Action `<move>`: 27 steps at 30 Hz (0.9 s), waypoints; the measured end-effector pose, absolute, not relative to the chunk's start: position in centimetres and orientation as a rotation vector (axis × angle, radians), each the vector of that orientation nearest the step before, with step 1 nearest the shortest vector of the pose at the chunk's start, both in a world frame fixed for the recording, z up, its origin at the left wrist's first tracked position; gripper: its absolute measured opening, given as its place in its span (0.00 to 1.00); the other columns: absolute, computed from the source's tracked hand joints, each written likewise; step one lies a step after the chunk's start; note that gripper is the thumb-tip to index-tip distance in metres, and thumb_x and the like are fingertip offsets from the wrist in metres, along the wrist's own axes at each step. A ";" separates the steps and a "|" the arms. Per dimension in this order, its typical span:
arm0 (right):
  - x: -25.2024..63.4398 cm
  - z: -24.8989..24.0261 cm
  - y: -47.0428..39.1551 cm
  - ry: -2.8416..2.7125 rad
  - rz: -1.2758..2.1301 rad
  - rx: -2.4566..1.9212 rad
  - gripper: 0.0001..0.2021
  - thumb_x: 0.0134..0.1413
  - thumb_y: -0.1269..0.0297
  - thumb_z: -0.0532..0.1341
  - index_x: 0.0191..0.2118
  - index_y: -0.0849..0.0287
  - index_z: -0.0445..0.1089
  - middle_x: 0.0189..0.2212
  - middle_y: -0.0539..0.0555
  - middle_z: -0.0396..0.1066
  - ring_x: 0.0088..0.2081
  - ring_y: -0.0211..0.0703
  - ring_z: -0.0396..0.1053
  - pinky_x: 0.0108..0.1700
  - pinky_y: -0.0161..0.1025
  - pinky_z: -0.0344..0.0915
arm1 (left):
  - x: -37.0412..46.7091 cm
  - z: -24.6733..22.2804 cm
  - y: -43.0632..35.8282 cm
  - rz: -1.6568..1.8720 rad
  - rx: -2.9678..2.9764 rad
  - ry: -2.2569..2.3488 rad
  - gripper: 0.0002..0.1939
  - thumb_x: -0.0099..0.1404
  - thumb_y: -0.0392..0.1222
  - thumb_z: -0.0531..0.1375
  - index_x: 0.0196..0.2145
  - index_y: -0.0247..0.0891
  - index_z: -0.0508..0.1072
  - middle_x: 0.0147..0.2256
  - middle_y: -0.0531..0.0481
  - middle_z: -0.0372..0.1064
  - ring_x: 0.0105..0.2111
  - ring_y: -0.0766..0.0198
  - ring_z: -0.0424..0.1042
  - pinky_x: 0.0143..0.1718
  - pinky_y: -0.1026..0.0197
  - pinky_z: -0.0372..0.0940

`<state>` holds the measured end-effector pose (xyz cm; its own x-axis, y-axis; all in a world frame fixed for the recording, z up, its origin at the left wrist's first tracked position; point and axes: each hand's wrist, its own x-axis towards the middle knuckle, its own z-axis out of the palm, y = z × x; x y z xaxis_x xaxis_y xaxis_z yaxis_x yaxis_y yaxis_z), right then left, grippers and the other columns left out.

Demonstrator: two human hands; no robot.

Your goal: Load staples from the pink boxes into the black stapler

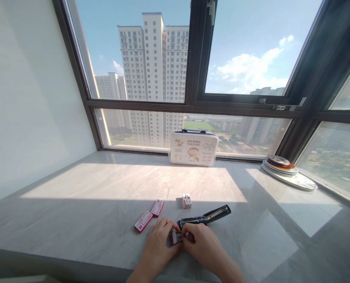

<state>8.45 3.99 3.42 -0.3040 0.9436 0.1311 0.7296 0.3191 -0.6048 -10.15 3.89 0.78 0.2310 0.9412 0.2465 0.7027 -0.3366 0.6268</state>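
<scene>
My left hand [160,243] is closed around the left end of a small staple box [175,238], white with a red edge and grey inside. At its right end my right hand [203,243] pinches with bent fingers, which partly hide the box. Just beyond my fingers lies a black stapler [206,218], hinged wide apart, its metal magazine showing. Left of it are two flat pink-and-white boxes, one [143,221] nearer me and one [157,208] touching its far corner. A small white cube-shaped box [186,201] stands behind the stapler.
These things lie on a grey marble-like sill [104,220]. A white case [194,148] with a black handle stands upright against the window. Stacked plates or trays [290,175] sit in the far right corner. A white wall [30,98] borders the left side.
</scene>
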 end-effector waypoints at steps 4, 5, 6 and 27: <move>11.2 2.9 3.9 -2.011 0.539 -1.585 0.08 0.61 0.59 0.58 0.33 0.53 0.72 0.23 0.48 0.72 0.26 0.41 0.67 0.27 0.35 0.47 | -10.9 1.0 3.2 0.905 2.079 1.563 0.15 0.63 0.53 0.62 0.42 0.42 0.71 0.38 0.49 0.70 0.40 0.55 0.70 0.42 0.57 0.62; 12.1 2.7 3.9 -1.982 0.498 -1.645 0.11 0.63 0.57 0.56 0.31 0.54 0.70 0.22 0.49 0.71 0.25 0.42 0.66 0.28 0.36 0.47 | -11.0 0.9 3.1 0.907 2.067 1.604 0.13 0.67 0.54 0.58 0.38 0.42 0.70 0.35 0.50 0.70 0.38 0.57 0.70 0.41 0.58 0.62; 12.9 2.4 3.9 -1.965 0.462 -1.703 0.15 0.65 0.55 0.54 0.29 0.54 0.68 0.22 0.50 0.71 0.25 0.42 0.66 0.28 0.36 0.46 | -11.2 0.7 3.0 0.898 2.063 1.652 0.15 0.71 0.54 0.53 0.33 0.42 0.69 0.32 0.51 0.69 0.35 0.58 0.70 0.39 0.58 0.61; 22.5 0.0 5.7 -1.488 0.990 -1.578 0.36 0.57 0.36 0.58 0.61 0.56 0.56 0.24 0.44 0.64 0.20 0.37 0.58 0.23 0.35 0.51 | -6.1 1.3 2.1 0.857 2.184 1.606 0.19 0.75 0.50 0.48 0.55 0.49 0.72 0.50 0.50 0.75 0.50 0.56 0.73 0.52 0.54 0.61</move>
<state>22.50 5.68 0.00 0.0297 0.9985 -0.0459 0.4284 -0.0542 -0.9020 -6.11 2.06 1.31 0.1983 0.9372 0.2868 0.7600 -0.3318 0.5588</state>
